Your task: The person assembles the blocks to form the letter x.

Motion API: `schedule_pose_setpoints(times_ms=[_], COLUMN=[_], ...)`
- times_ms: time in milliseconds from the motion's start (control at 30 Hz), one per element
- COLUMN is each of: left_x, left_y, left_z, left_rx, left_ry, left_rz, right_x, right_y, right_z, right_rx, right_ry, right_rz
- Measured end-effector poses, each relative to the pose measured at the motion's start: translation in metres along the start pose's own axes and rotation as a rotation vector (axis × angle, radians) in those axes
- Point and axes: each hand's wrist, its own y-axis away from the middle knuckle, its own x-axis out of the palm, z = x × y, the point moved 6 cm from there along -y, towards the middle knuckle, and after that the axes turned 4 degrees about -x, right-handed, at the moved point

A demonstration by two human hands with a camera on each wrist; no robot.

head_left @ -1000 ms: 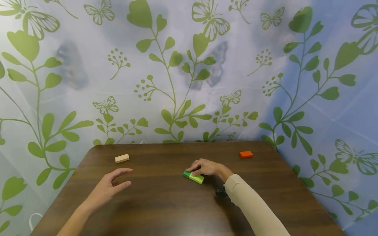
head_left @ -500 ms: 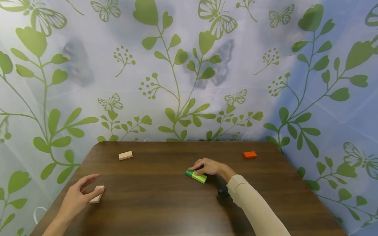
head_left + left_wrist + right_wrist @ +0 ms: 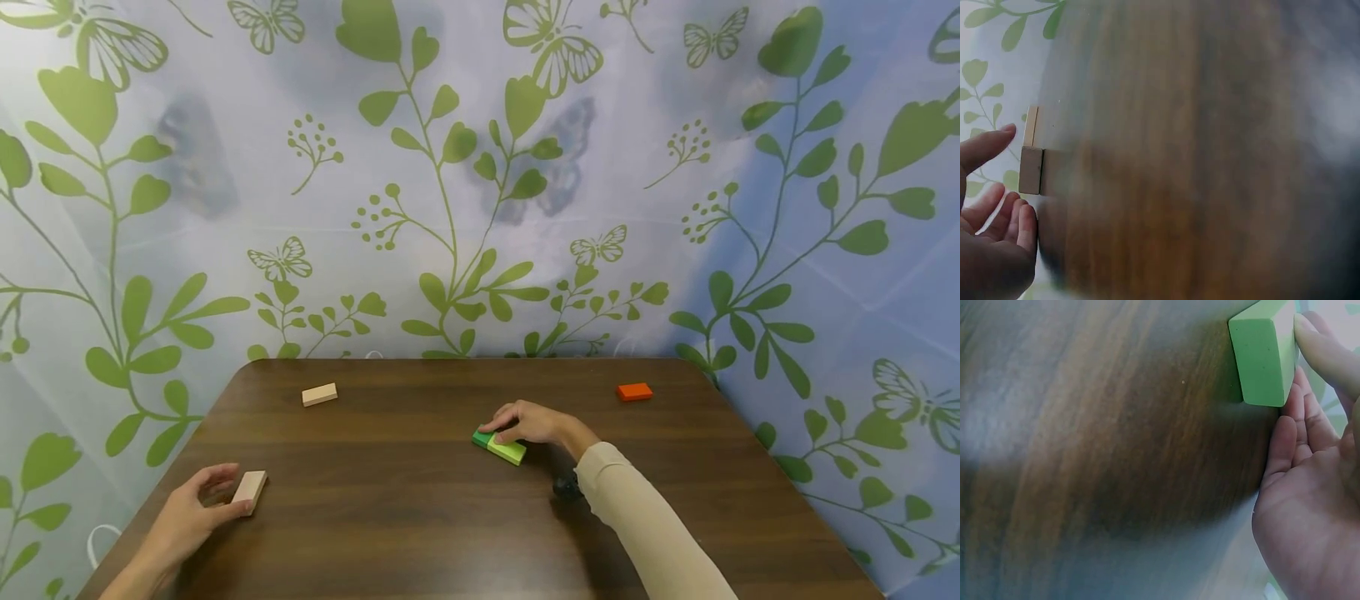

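On the table, a dark green block lies end to end with a light green block. My right hand is over this pair, index finger at the dark one and thumb on the light one. The light green block's end face shows large in the right wrist view. At the left, my left hand reaches round a pale wooden block, thumb at its near end. A gap shows between its fingers and this block in the left wrist view.
A second pale wooden block lies near the far left of the table. An orange-red block lies at the far right. Below the right wrist is a small black object. A leaf-patterned curtain hangs behind the table.
My left hand has moved left and lowered to the near pale block, which it hid a second ago. The right hand stays on the green pair. The head view has shifted slightly.
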Motion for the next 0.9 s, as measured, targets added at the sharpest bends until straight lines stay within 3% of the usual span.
schedule_pose_setpoints(times_ms=[167, 467, 633, 900], left_x=[0.006, -0.002, -0.003, -0.005], left_y=[-0.007, -0.011, -0.01, -0.01], left_z=[0.007, 0.002, -0.001, -0.004], left_rx=[-0.069, -0.089, -0.103, -0.065], left_ry=[0.009, -0.097, -0.106, -0.135], left_rz=[0.063, -0.002, -0.013, -0.026], right_x=[0.001, 0.0, 0.001, 0.001], right_y=[0.0, 0.001, 0.001, 0.0], right_z=[-0.004, -0.002, -0.002, -0.003], right_rx=[0.022, 0.036, 0.044, 0.04], right_ry=[-0.001, -0.045, -0.06, -0.061], right_rz=[-0.002, -0.004, -0.003, -0.014])
